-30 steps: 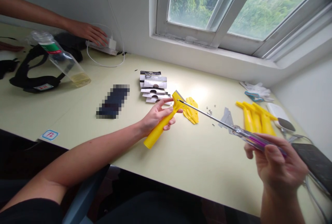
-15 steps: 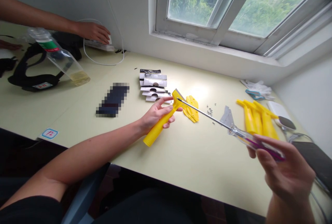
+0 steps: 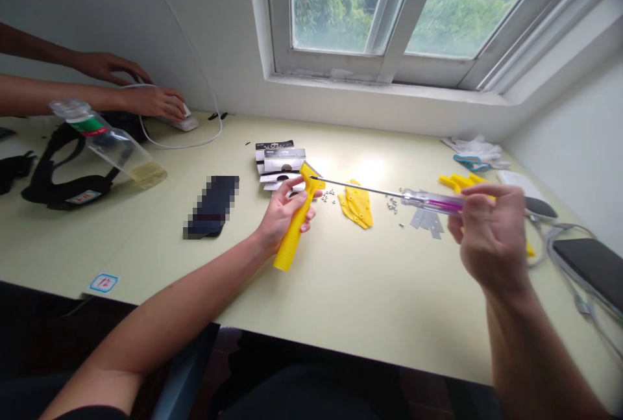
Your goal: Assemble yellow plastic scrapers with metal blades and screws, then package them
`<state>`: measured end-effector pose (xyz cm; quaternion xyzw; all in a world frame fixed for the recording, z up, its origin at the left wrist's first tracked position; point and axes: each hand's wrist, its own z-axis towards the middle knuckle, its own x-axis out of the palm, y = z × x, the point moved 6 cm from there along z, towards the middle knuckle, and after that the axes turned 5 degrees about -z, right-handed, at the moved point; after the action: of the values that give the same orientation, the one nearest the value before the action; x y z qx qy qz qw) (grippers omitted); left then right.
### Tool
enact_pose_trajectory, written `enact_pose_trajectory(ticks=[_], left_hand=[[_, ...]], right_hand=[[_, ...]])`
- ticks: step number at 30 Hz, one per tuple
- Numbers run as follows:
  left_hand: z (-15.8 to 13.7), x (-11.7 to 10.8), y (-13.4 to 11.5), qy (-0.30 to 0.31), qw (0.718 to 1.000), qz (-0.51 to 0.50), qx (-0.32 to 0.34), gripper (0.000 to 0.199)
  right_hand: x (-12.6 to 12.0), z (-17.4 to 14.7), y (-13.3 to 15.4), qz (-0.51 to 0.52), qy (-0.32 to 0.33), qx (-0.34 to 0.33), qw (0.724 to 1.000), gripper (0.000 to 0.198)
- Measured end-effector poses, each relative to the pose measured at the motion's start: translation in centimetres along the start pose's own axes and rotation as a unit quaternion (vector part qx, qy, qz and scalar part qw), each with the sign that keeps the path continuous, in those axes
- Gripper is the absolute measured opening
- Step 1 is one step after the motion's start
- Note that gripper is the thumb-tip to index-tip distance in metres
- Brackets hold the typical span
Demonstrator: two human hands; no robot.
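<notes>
My left hand [image 3: 285, 215] is closed around the neck of a yellow scraper [image 3: 293, 232], its ribbed handle slanting down toward me. A narrow grey blade edge shows at the scraper's head. In my right hand [image 3: 491, 238] is a screwdriver [image 3: 428, 200] with a clear and purple handle. Its long metal shaft points left, and the tip meets the scraper's head, by a screw spot. Yellow plastic plates [image 3: 357, 204] lie between my hands. Small screws [image 3: 392, 204] are scattered beside them, near grey blades [image 3: 428, 222].
Yellow handles [image 3: 460, 181] lie partly behind my right hand. Packaged boxes [image 3: 280, 160] are stacked behind my left hand, with a dark phone [image 3: 214, 206] to their left. A tilted bottle [image 3: 117, 147] stands near a black strap [image 3: 63, 193]. Another person's hands [image 3: 156, 102] touch a white device.
My right hand has moved left and up with the screwdriver, uncovering the blades. The scraper has shifted slightly left. A second hand of the other person now reaches the white device.
</notes>
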<state>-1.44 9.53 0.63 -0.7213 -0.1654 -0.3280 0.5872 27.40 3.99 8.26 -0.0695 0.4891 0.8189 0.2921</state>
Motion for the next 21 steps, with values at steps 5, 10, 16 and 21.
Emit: enact_pose_trajectory(ticks=[5,10,16,21], left_hand=[[0.0,-0.1,0.4,-0.009,0.999,0.048,0.002,0.044],[-0.2,0.4,0.8,-0.002,0.998,0.066,-0.009,0.054],[-0.4,0.4,1.1,-0.017,0.998,0.045,-0.029,0.056],[-0.4,0.2,1.3,-0.030,0.998,0.035,-0.040,0.056]], right_hand=[[0.2,0.4,-1.9,0.064,-0.011,0.011,0.998,0.027],[-0.1,0.6,-1.8,0.042,-0.005,-0.015,0.999,0.026],[-1.3,-0.6,2.2,0.004,-0.074,-0.185,0.980,0.030],[-1.4,-2.3,3.6,-0.133,-0.085,-0.222,0.962,0.028]])
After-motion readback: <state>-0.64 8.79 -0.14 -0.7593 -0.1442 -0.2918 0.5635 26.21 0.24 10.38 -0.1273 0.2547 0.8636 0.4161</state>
